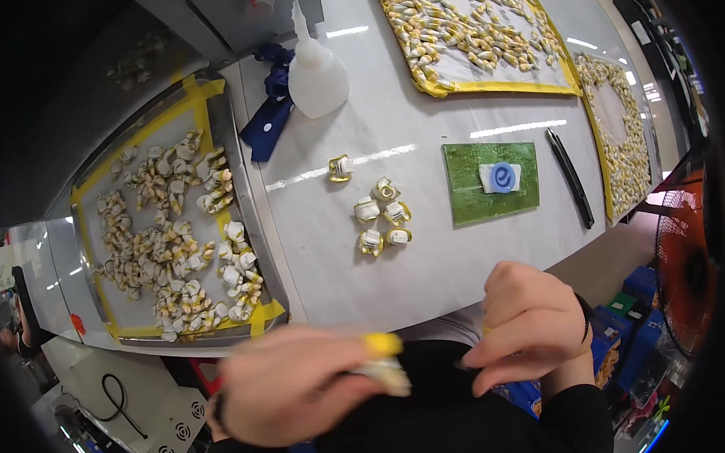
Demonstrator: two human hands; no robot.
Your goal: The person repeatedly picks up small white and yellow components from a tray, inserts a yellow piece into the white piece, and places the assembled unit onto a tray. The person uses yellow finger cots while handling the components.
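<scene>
My left hand, blurred by motion, is closed at the table's near edge. Between its thumb and fingers sits a small whitish piece, and something yellow covers or lies at the fingertip above it. To the right, my right hand is raised with fingers curled in and thumb against them; what they pinch, if anything, is too small to name. Beyond the hands, several small white-and-yellow pieces stand on the white table. Right of them lies a green square pad carrying a white patch and a blue round disc.
A black pen-like tool lies right of the pad. A squeeze bottle stands beside a navy strap. Yellow-edged trays of small pieces lie far right; another tray is left. An orange fan stands right.
</scene>
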